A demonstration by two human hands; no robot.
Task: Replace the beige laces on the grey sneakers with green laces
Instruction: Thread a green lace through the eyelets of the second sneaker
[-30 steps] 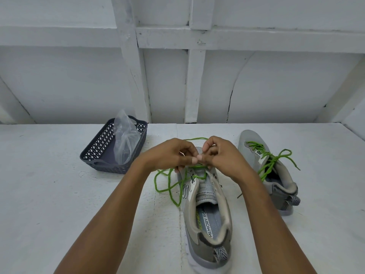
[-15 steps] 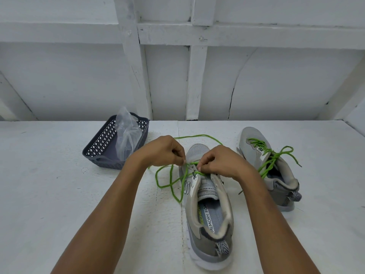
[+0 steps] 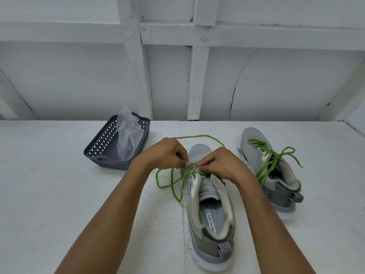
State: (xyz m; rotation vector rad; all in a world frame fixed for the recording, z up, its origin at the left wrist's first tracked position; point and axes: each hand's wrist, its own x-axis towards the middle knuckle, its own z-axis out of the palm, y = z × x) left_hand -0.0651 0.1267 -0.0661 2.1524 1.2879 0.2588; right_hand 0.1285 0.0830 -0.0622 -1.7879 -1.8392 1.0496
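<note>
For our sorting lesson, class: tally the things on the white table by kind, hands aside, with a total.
Grey sneakers: 2
Green laces: 2
Dark basket: 1
Clear plastic bag: 1
Total: 6

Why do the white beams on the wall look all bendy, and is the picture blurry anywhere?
Head view: the wide-angle lens bows the beams toward the edges; head view: light is soft and even, only a faint shadow beside the near sneaker; head view: the lace and the insole lettering are sharp, with no glare.
</note>
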